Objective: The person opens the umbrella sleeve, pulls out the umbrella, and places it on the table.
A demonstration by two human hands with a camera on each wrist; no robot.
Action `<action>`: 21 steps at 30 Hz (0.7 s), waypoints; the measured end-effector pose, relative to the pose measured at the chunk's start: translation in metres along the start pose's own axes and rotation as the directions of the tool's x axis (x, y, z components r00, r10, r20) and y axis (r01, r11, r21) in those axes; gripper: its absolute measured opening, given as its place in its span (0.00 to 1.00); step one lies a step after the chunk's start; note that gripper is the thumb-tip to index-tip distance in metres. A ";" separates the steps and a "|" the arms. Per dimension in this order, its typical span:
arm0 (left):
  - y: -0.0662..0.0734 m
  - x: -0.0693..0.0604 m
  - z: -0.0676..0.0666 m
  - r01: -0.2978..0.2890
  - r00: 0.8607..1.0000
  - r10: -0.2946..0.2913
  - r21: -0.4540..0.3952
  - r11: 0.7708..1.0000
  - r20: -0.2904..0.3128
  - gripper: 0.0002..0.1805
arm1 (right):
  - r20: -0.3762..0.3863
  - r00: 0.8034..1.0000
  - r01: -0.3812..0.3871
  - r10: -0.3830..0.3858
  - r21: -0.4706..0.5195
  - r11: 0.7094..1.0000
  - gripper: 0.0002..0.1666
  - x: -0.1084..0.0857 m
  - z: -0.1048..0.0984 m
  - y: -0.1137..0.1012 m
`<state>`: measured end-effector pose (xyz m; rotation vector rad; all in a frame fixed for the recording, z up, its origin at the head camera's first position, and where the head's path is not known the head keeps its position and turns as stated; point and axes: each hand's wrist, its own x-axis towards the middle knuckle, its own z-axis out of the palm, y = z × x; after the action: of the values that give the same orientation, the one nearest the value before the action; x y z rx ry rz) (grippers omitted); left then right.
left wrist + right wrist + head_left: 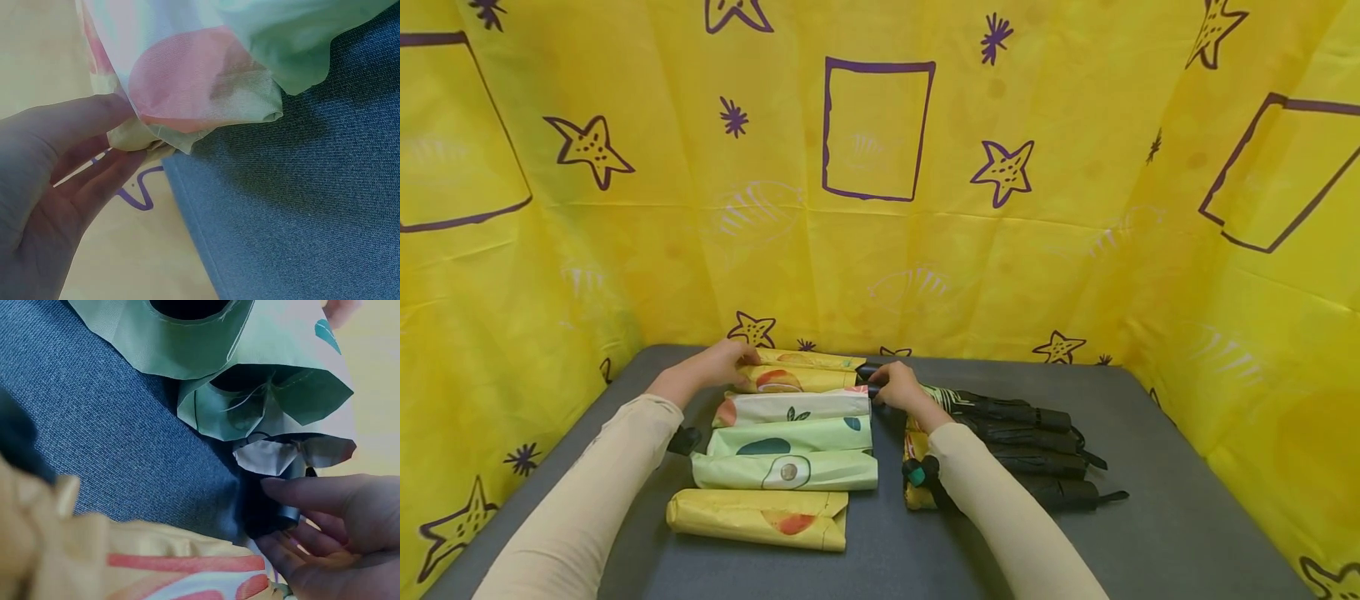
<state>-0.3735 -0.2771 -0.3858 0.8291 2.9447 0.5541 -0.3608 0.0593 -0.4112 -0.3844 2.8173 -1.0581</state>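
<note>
At the back left, yellow fruit-print umbrellas lie folded in sleeves, black handles toward the right. My left hand pinches the left end of one; in the left wrist view the thumb lies beside a white-and-pink sleeve. My right hand pinches a black handle between thumb and fingers. Which umbrella that handle belongs to, I cannot tell. Below them in the row lie a white sleeve, a green one and an avocado-print one.
A separate yellow sleeved umbrella lies nearest the front. Several folded dark umbrellas with wrist straps lie right of centre, partly behind my right forearm. Yellow printed cloth surrounds the grey table at the back and sides.
</note>
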 end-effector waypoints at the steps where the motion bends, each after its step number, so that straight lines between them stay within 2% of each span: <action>1: 0.000 0.000 0.000 -0.003 1.000 0.003 0.002 1.000 0.001 0.20 | -0.001 1.000 0.011 -0.011 -0.011 1.000 0.20 0.000 0.000 0.000; 11: 0.000 -0.001 -0.001 -0.017 1.000 0.017 0.012 1.000 0.009 0.18 | -0.024 0.997 0.068 -0.070 -0.052 0.996 0.19 0.001 0.002 0.004; 21: -0.003 -0.002 -0.004 -0.008 1.000 0.008 0.000 1.000 0.010 0.17 | -0.002 0.994 0.113 -0.113 0.000 0.994 0.17 -0.003 -0.007 0.006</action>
<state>-0.3734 -0.2817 -0.3835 0.8417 2.9338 0.5480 -0.3608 0.0688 -0.4098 -0.5489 2.8265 -1.0805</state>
